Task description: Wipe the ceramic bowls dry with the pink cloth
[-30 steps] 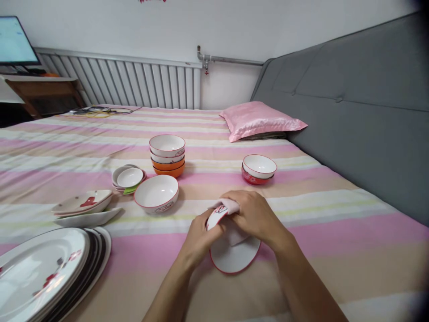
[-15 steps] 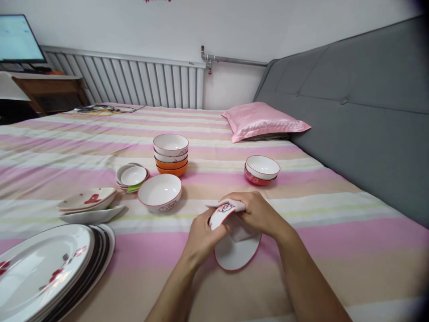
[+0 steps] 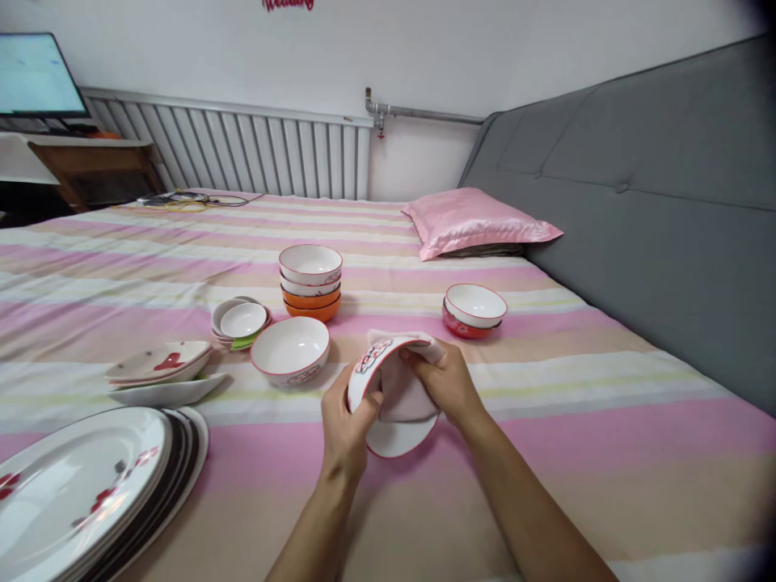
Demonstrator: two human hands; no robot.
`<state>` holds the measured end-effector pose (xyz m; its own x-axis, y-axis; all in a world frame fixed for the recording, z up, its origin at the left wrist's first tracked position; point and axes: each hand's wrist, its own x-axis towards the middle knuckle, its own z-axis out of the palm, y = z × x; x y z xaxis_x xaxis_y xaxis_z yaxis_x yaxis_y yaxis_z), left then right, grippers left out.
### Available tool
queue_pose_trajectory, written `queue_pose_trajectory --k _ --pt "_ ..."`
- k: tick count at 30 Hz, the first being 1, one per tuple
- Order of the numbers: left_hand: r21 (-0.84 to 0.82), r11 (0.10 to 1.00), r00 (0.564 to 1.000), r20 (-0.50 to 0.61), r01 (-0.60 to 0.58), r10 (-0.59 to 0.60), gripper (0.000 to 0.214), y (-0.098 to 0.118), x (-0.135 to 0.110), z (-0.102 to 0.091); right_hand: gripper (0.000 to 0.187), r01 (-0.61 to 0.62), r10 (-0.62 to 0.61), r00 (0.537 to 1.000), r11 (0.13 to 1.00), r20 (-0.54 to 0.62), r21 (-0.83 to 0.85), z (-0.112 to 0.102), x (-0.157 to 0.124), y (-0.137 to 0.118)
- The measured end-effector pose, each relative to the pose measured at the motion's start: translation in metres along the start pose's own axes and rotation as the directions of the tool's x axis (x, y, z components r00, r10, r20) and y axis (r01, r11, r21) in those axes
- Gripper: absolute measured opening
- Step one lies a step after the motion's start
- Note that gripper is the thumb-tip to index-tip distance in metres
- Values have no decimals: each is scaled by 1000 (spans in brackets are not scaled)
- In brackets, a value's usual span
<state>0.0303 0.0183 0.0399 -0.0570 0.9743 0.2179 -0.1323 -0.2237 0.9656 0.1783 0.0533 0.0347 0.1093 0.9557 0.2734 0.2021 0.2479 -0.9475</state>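
My left hand (image 3: 343, 422) grips the side of a white bowl (image 3: 369, 377) with a red rim and a red pattern, tilted on its edge above the striped bedsheet. My right hand (image 3: 445, 381) presses a pale pink cloth (image 3: 398, 390) into the bowl's inside, fingers curled over the rim. Both hands are closed. Just left of them stands a single white bowl (image 3: 290, 350).
A stack of white and orange bowls (image 3: 310, 280) stands behind, small saucers (image 3: 240, 322) to its left, two nested bowls (image 3: 474, 309) to the right. Flat dishes (image 3: 158, 370) and a pile of large plates (image 3: 90, 485) lie at the left. A pink pillow (image 3: 476, 221) rests against the grey headboard (image 3: 643, 194).
The bowl has been lifted and shifted left, turned so its patterned side faces up more. Both hands moved left with it, the cloth staying inside the bowl.
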Motion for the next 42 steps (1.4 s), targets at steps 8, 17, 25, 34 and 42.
queue_pose_trajectory --k 8,17,25,34,42 --pt "-76 994 992 -98 -83 75 47 -9 0 -7 28 -177 202 964 973 -173 150 29 -12 9" --pt "-27 990 968 -215 -141 132 52 -1 -6 -3 30 -352 443 884 839 -146 414 53 -27 -2" --pt "106 945 896 -301 -309 327 67 -14 -9 -7 35 -430 574 819 611 2 664 73 -47 -16" --pt "71 954 938 -176 -290 298 71 -12 -3 1 31 -414 543 840 616 19 671 58 -32 -16" --pt "112 993 984 175 -24 4 66 -1 10 -12 34 26 -71 990 941 -120 -339 -7 -10 -22"
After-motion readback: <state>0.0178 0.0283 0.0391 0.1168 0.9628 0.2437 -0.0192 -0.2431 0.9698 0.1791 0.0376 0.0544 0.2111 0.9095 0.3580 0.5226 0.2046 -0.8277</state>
